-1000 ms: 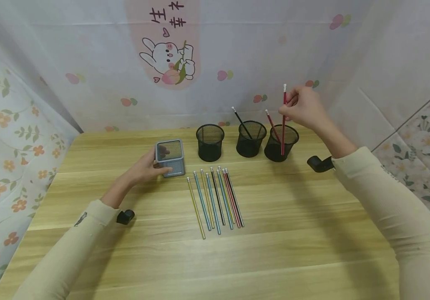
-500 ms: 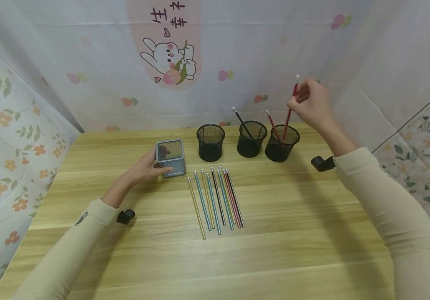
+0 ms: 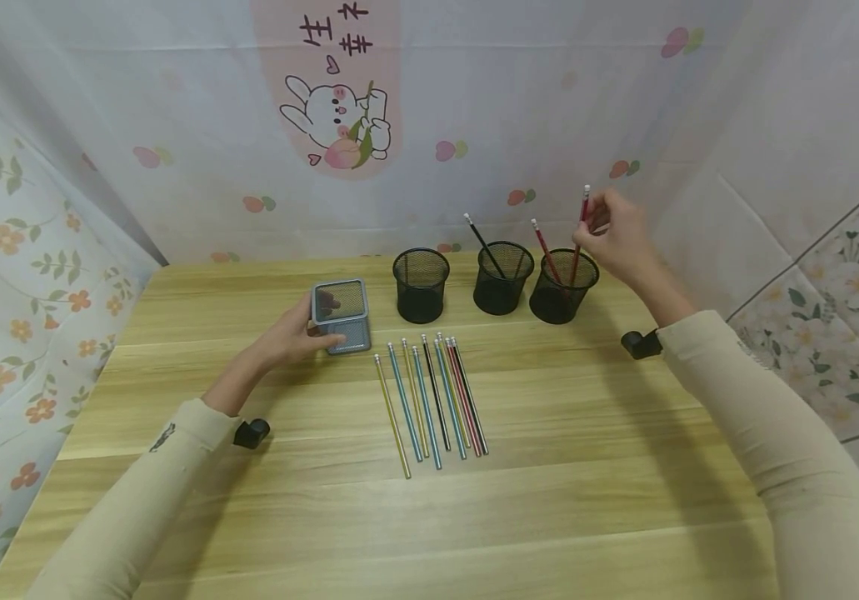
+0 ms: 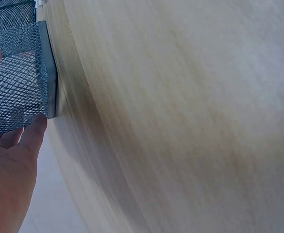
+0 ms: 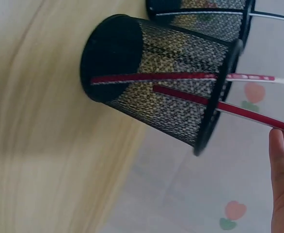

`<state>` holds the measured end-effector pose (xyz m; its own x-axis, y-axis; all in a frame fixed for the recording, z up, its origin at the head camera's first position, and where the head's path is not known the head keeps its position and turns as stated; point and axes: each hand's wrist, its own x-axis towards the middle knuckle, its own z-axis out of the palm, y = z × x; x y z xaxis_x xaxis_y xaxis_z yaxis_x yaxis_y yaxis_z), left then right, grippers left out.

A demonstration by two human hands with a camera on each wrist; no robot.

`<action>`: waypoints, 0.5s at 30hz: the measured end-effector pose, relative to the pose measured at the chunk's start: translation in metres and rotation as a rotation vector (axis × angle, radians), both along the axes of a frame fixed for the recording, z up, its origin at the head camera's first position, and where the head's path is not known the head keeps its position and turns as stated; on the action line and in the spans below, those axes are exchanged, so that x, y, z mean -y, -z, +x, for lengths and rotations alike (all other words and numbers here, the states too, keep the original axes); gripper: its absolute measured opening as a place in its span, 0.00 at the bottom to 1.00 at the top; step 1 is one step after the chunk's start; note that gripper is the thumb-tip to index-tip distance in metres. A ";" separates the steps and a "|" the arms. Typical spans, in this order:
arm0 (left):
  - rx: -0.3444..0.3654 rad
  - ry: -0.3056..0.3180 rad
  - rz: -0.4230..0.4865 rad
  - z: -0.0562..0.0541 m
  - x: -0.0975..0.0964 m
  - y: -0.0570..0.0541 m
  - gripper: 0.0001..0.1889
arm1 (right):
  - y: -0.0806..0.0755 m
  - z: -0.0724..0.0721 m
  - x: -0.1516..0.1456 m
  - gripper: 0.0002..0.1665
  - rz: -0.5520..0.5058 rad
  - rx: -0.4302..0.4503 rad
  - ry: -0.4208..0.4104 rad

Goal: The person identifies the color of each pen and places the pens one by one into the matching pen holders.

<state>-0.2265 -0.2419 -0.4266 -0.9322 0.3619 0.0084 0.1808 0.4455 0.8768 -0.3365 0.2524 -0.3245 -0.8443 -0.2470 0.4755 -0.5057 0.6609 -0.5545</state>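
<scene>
In the head view my right hand (image 3: 618,236) pinches a red pencil (image 5: 251,114) near its eraser end. Its lower part is inside the right-hand black mesh cup (image 3: 555,302), and the right wrist view shows its tip above the cup's base. Another red pencil (image 5: 181,76) leans in that same cup. My left hand (image 3: 290,337) grips a grey mesh pen holder (image 3: 349,335) by its side, thumb at the front and fingers behind. The left wrist view shows the holder's mesh wall (image 4: 16,73) between thumb and fingers.
A middle mesh cup (image 3: 500,292) holds a black pencil (image 3: 483,243). Left of it stands another black mesh cup (image 3: 420,302) with no pencil showing. Several gold, blue, black and red pencils (image 3: 429,400) lie side by side on the wooden table (image 3: 586,500). A printed curtain hangs behind.
My right hand carries the red pencil from in front of the right-hand cup up over its rim, then lowers it inside. The left hand and grey holder stay put.
</scene>
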 end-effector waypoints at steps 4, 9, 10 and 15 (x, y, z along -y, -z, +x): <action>-0.004 0.003 0.000 0.000 0.000 0.000 0.36 | 0.010 -0.001 -0.002 0.10 0.020 -0.002 -0.016; -0.008 0.008 -0.003 0.000 0.000 -0.001 0.35 | 0.022 -0.002 -0.002 0.10 0.086 0.007 -0.049; -0.008 0.008 -0.003 0.000 0.000 -0.001 0.36 | 0.024 -0.002 -0.002 0.10 0.099 0.006 -0.054; -0.008 0.006 -0.002 0.001 0.001 0.000 0.35 | 0.034 -0.001 -0.001 0.10 0.141 0.016 -0.064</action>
<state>-0.2259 -0.2426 -0.4265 -0.9299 0.3676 0.0147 0.1902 0.4463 0.8744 -0.3379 0.2532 -0.3581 -0.8321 -0.3636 0.4189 -0.5408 0.6997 -0.4669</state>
